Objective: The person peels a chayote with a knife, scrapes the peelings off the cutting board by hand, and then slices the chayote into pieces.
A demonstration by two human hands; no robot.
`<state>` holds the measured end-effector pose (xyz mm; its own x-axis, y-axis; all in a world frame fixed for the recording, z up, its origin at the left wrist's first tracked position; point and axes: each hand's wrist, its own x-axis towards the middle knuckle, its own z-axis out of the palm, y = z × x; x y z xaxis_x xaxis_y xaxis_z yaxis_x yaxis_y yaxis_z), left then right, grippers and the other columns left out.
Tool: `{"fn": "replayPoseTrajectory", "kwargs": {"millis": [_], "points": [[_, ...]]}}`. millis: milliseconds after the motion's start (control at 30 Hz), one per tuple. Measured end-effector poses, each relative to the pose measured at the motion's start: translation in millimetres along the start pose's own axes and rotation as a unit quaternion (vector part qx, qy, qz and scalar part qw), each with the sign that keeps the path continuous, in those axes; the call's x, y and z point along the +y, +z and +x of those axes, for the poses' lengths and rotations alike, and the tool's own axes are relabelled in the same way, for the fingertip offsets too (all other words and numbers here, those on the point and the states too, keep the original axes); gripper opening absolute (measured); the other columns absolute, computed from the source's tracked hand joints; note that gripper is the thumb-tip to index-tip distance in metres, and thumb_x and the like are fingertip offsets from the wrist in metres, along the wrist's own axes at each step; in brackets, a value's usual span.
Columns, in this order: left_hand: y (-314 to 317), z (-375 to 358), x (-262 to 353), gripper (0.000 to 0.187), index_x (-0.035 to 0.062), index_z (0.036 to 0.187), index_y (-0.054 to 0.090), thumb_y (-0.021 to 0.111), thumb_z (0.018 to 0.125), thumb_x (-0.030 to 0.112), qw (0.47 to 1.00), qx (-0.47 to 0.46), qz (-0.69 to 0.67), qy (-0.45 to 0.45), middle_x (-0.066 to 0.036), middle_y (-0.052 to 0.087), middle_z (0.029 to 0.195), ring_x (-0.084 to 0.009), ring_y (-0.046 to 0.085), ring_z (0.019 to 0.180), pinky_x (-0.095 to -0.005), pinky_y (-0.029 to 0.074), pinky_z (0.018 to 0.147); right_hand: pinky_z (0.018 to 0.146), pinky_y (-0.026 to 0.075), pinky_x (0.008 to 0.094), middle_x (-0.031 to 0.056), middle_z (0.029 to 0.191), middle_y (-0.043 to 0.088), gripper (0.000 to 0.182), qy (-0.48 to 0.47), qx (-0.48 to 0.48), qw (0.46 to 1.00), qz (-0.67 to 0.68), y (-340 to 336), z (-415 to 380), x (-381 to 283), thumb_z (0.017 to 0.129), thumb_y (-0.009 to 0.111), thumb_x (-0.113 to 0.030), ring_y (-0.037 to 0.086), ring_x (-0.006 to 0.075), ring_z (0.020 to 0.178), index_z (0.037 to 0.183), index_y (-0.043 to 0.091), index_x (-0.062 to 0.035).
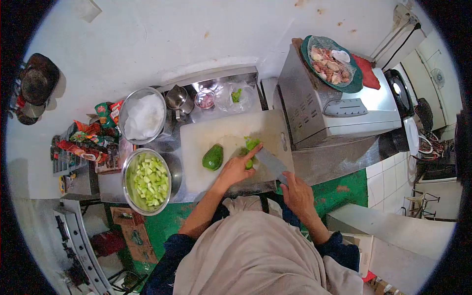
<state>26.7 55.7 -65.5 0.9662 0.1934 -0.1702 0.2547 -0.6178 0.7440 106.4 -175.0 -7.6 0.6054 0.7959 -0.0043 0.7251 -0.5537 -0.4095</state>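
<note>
On a white cutting board [221, 132], my left hand [236, 168] presses down on a green vegetable piece [251, 145]. My right hand [296, 192] grips the handle of a broad knife [271, 163], whose blade lies against that piece. A whole green half of the vegetable [213, 157] rests on the board to the left of my left hand. A steel bowl of cut green chunks [146, 181] stands left of the board.
A steel bowl of white contents [143, 117], a small steel jug [178, 100] and a small dish [205, 100] stand behind the board. Snack packets [88, 137] lie at the left. A steel box [334, 110] carries a netted green plate [332, 64].
</note>
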Motion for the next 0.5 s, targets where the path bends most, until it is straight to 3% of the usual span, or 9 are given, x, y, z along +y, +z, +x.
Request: {"fn": "replayPoseTrajectory", "kwargs": {"millis": [200, 300, 400, 433, 500], "points": [[14.4, 9.5, -35.7, 0.091, 0.0323, 0.150, 0.017, 0.064, 0.073, 0.019, 1.000, 0.012, 0.012, -0.009, -0.026, 0.062, 0.073, -0.0446, 0.062, 0.074, -0.0507, 0.049, 0.076, 0.069, 0.053, 0.0436, 0.0185, 0.093, 0.064, 0.035, 0.065, -0.089, 0.994, -0.001, -38.2, -9.4, 2.3, 0.086, 0.062, -0.020, 0.064, 0.0361, 0.081, 0.118, 0.051, -0.0084], [18.7, 9.1, -41.9, 0.093, 0.0296, 0.151, 0.014, 0.065, 0.073, 0.020, 0.999, 0.028, 0.003, -0.019, -0.027, 0.063, 0.074, -0.0471, 0.061, 0.076, -0.0507, 0.048, 0.078, 0.066, 0.052, 0.0441, 0.0196, 0.096, 0.064, 0.034, 0.022, -0.014, 0.998, 0.049, -43.3, -14.0, 13.7, 0.087, 0.062, -0.019, 0.064, 0.0369, 0.080, 0.117, 0.052, -0.0083], [18.0, 2.9, -36.3, 0.091, 0.0264, 0.151, 0.015, 0.065, 0.074, 0.022, 0.996, 0.037, -0.047, -0.061, -0.026, 0.064, 0.082, -0.0465, 0.062, 0.082, -0.0495, 0.048, 0.082, 0.063, 0.051, 0.0421, 0.0188, 0.093, 0.065, 0.032, 0.074, -0.009, 0.987, 0.141, -40.6, -10.0, 17.1, 0.088, 0.061, -0.018, 0.064, 0.0363, 0.071, 0.117, 0.052, -0.0070], [15.9, 1.1, -32.0, 0.090, 0.0251, 0.150, 0.017, 0.065, 0.074, 0.022, 0.994, 0.037, -0.068, -0.082, -0.026, 0.065, 0.086, -0.0458, 0.062, 0.085, -0.0489, 0.048, 0.083, 0.059, 0.050, 0.0383, 0.0162, 0.089, 0.065, 0.033, 0.098, -0.016, 0.978, 0.181, -32.8, -9.7, 23.1, 0.088, 0.061, -0.017, 0.063, 0.0297, 0.068, 0.118, 0.052, -0.0062], [26.3, 0.9, -39.9, 0.076, 0.0209, 0.145, 0.030, 0.063, 0.076, 0.022, 0.978, 0.122, -0.158, -0.062, -0.021, 0.066, 0.094, -0.0413, 0.063, 0.089, -0.0458, 0.048, 0.085, 0.053, 0.048, 0.0307, 0.0108, 0.083, 0.066, 0.035, 0.145, -0.031, 0.954, 0.259, -14.9, -7.5, 35.3, 0.088, 0.060, -0.013, 0.062, 0.0166, 0.060, 0.121, 0.052, -0.0047]]}}
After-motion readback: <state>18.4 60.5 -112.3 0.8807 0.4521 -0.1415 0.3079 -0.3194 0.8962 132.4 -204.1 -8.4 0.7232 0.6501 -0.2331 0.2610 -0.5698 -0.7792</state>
